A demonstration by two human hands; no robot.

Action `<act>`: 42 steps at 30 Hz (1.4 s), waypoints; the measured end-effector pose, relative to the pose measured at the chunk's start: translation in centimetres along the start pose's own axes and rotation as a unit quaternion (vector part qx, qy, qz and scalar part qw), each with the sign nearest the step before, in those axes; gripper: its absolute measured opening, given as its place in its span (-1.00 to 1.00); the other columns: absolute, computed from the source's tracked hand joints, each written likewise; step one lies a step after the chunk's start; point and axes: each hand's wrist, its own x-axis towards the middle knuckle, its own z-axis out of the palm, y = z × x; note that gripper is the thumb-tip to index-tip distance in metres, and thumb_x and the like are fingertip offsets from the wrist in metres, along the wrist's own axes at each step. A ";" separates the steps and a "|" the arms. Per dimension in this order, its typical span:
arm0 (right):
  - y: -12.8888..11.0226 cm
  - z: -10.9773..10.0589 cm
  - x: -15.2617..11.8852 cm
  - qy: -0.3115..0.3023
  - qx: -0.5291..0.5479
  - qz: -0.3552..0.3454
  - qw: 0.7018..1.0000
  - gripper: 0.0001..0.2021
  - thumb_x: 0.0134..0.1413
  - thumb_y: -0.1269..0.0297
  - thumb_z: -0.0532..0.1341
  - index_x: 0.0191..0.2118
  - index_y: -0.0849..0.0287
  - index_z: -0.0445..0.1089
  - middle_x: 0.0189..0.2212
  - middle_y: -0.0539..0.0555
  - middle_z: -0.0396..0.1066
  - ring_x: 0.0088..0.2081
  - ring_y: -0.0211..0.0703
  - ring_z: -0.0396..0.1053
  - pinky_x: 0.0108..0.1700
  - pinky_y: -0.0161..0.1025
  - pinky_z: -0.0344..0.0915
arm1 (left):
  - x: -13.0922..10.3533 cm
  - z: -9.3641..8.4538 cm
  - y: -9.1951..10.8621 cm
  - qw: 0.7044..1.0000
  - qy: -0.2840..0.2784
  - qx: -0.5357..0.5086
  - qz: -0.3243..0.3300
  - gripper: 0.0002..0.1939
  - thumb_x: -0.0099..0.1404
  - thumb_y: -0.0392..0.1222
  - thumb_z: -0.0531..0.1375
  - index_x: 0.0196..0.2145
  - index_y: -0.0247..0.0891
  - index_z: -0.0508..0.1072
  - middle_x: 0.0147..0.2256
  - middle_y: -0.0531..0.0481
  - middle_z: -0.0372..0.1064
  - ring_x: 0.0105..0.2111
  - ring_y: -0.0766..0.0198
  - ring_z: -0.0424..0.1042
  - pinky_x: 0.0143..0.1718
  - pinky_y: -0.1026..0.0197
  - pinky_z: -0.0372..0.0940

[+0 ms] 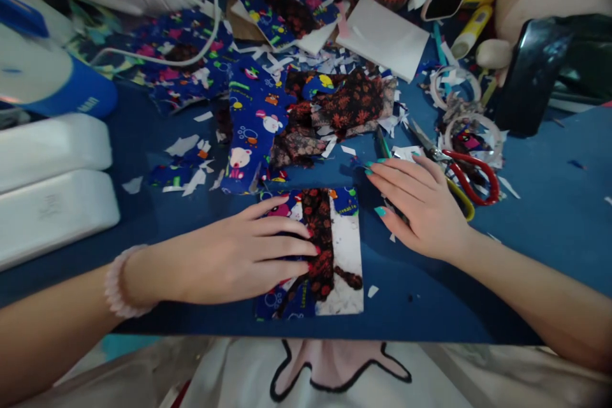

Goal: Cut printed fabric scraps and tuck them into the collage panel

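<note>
My left hand [239, 255] lies flat, fingers spread, on a square card [349, 255] near the table's front edge. Blue printed fabric and a dark floral strip [321, 229] cover part of the card; its right side shows white. My right hand [418, 204] rests on the table to the right of the card, fingers stretched out, over a dark object mostly hidden beneath it. Red-handled scissors [471, 175] lie just beyond that hand, beside a yellow-green handle. Behind the card are a blue fabric piece [255, 124] and dark floral fabric [351, 102].
White boxes [52, 204] and a blue-and-white container [71, 86] stand at the left. Fabric-covered pieces [287, 3], a white card [385, 35] and paper scraps lie at the back. Tape rolls [473, 137] and a dark phone [533, 76] are at the right.
</note>
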 end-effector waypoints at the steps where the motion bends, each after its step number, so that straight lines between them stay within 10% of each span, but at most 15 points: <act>1: 0.0 -0.1 0.0 0.022 0.010 -0.008 1.000 -0.68 0.33 0.32 0.09 0.08 0.32 0.44 0.03 0.26 0.53 0.09 0.08 0.44 0.16 0.09 0.31 | -0.1 0.1 0.0 1.000 -0.001 0.001 0.002 -0.74 0.54 -0.21 0.04 -0.07 -0.10 0.55 0.00 0.17 0.57 0.11 0.37 0.39 0.47 0.19 -0.29; 6: 0.1 -0.3 -0.1 0.097 0.057 -0.015 0.994 -0.75 0.21 0.49 0.22 -0.04 0.14 0.51 -0.18 0.12 0.60 -0.11 -0.04 0.53 -0.07 -0.05 0.48 | -0.5 0.4 -0.3 1.000 -0.010 0.022 0.016 -0.72 0.54 -0.22 0.02 -0.02 -0.12 0.53 0.04 0.10 0.54 0.14 0.34 0.36 0.48 0.13 -0.32; 32: -0.2 -0.1 -0.6 0.092 -0.020 -0.059 0.994 -0.77 0.26 0.42 0.14 -0.24 0.06 0.55 -0.31 0.04 0.51 -0.24 -0.11 0.39 -0.20 -0.08 0.31 | -0.6 0.1 0.6 0.988 -0.029 0.129 0.080 -0.67 0.48 -0.33 0.01 0.04 -0.10 0.48 0.02 0.07 0.56 0.16 0.28 0.42 0.50 0.06 -0.17; 38: -0.2 0.1 -0.6 0.072 -0.043 -0.064 0.994 -0.75 0.18 0.41 0.09 -0.26 0.08 0.53 -0.45 0.02 0.46 -0.35 -0.12 0.36 -0.23 -0.06 0.25 | -0.5 -0.3 1.1 0.956 0.083 0.261 0.101 -0.80 0.47 -0.28 0.11 -0.02 -0.22 0.48 0.01 0.02 0.56 0.04 0.31 0.51 0.44 0.11 0.00; 42: -0.5 0.5 -0.4 0.072 -0.049 -0.040 0.995 -0.78 0.19 0.37 0.10 -0.24 0.13 0.52 -0.50 0.03 0.45 -0.41 -0.14 0.36 -0.28 -0.09 0.22 | -0.4 -1.0 0.1 0.926 0.171 0.337 -0.009 -0.76 0.42 -0.28 0.17 0.02 -0.14 0.44 0.07 -0.04 0.49 0.09 0.15 0.48 0.29 -0.07 0.26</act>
